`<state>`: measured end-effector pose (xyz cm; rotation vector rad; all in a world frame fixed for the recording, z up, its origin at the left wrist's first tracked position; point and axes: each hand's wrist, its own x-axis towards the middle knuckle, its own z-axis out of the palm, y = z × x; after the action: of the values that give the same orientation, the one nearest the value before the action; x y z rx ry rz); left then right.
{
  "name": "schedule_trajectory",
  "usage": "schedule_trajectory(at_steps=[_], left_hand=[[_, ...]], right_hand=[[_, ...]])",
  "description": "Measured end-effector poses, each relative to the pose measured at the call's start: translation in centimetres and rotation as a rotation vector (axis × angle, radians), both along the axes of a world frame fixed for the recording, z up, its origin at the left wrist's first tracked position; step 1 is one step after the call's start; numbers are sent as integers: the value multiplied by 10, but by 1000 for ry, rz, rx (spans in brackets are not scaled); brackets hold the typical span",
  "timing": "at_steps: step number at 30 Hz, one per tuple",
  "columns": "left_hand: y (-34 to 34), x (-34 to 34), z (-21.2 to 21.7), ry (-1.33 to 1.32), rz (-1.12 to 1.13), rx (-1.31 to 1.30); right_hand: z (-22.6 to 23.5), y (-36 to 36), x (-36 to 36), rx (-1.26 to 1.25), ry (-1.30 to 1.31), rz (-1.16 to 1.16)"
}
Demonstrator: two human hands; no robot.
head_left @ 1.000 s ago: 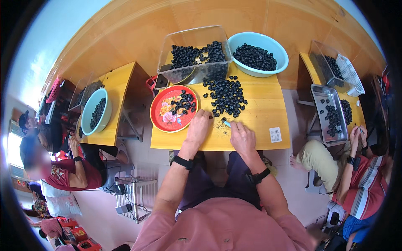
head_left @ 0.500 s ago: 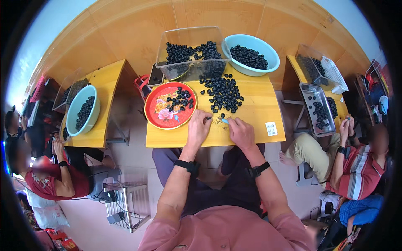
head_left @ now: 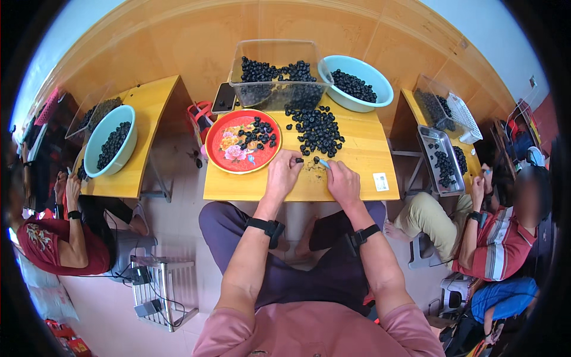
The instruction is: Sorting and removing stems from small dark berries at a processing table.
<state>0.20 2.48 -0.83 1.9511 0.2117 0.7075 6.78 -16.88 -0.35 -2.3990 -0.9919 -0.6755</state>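
Head view: left hand (head_left: 283, 174) pinching a small dark round fruit (head_left: 299, 160) at fingertips, over the yellow worktop (head_left: 363, 156). Right hand (head_left: 342, 181) closed around a slim light-blue tool (head_left: 323, 162), tip just beside the fruit. Beyond, a loose pile (head_left: 316, 128) of the same glossy black fruits; red plate (head_left: 221, 152) at left holding more.

We see a small white rectangular label (head_left: 380, 181) lying flat near the right edge of our yellow table (head_left: 363, 157), and a dark phone screen (head_left: 223, 97) resting beside the clear plastic tub (head_left: 279, 74) at the table's far left corner.
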Motion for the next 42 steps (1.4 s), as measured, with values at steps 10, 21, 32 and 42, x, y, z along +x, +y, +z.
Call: schedule_trajectory(at_steps=[10, 21, 32, 42], left_hand=[[-2, 0, 1, -49, -17, 13], [3, -3, 7, 25, -72, 118], [1, -5, 12, 55, -265, 191], [-1, -10, 10, -19, -305, 82]], right_hand=[[-4, -1, 1, -16, 41, -11], [-4, 2, 3, -19, 26, -121], [-4, 0, -1, -16, 72, -171], [-1, -2, -4, -63, 42, -174]])
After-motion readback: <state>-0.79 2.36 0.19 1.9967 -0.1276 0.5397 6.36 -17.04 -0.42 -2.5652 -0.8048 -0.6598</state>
